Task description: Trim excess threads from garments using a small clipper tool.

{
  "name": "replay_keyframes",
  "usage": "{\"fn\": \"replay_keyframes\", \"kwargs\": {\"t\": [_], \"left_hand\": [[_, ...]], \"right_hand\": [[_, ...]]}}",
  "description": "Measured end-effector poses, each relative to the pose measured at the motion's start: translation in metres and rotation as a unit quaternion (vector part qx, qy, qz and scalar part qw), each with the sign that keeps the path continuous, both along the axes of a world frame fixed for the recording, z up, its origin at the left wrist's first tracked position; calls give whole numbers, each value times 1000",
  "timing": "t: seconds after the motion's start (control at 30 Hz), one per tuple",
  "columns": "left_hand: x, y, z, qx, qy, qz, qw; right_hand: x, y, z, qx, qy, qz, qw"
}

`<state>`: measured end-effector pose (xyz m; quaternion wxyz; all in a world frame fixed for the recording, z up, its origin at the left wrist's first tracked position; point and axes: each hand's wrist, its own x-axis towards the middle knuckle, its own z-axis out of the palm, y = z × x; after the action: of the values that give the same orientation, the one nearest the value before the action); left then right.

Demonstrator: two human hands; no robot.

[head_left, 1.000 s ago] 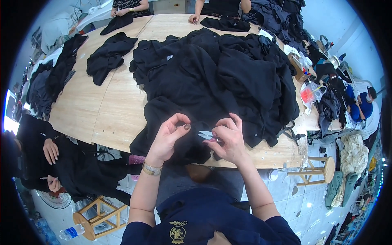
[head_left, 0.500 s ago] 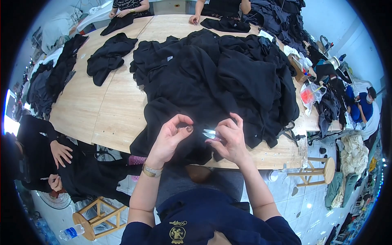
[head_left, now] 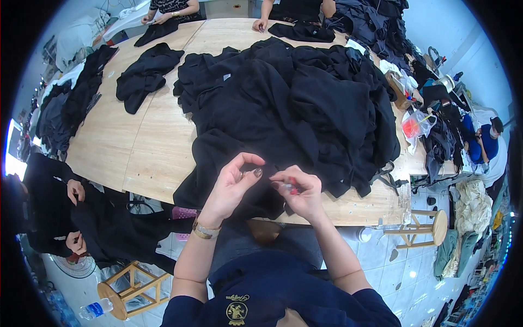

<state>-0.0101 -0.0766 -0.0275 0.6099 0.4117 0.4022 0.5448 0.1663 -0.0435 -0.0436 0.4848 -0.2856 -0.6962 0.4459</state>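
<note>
A large heap of black garments (head_left: pixel 283 103) covers the middle of the table and hangs over its near edge. At its near side my left hand (head_left: pixel 235 182) is closed in a pinch, thumb and forefinger on the black cloth. Close by on the right, my right hand (head_left: pixel 302 191) is closed around small thread snips (head_left: pixel 291 188); only a red and pale part of them shows between the fingers. Its thumb and forefinger point toward the left fingertips. Whether they also hold thread or cloth is too small to see.
Another black garment (head_left: pixel 147 76) lies on the table (head_left: pixel 158 147) at left. Two people work across the table; another, at near left, handles black cloth (head_left: pixel 120 229). Wooden stools (head_left: pixel 438 228) stand at both sides. A plastic bag (head_left: pixel 417 124) sits at the right edge.
The snips' blades no longer point out to the left; they have turned into my right palm. My hands have come closer together. The person at left has moved their hands on the cloth.
</note>
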Motion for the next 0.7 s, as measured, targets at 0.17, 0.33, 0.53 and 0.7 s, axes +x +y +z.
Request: {"fn": "replay_keyframes", "kwargs": {"t": [0.17, 0.33, 0.53, 0.7], "left_hand": [[2, -1, 7, 7, 10, 6, 1000], [2, 1, 5, 17, 3, 21, 1000], [-6, 1, 2, 21, 10, 44, 999], [-10, 0, 6, 22, 16, 20, 999]], "right_hand": [[8, -4, -5, -178, 140, 6, 974], [19, -4, -15, -208, 152, -6, 966], [27, 1, -8, -16, -61, -59, 996], [27, 7, 5, 151, -223, -50, 962]]}}
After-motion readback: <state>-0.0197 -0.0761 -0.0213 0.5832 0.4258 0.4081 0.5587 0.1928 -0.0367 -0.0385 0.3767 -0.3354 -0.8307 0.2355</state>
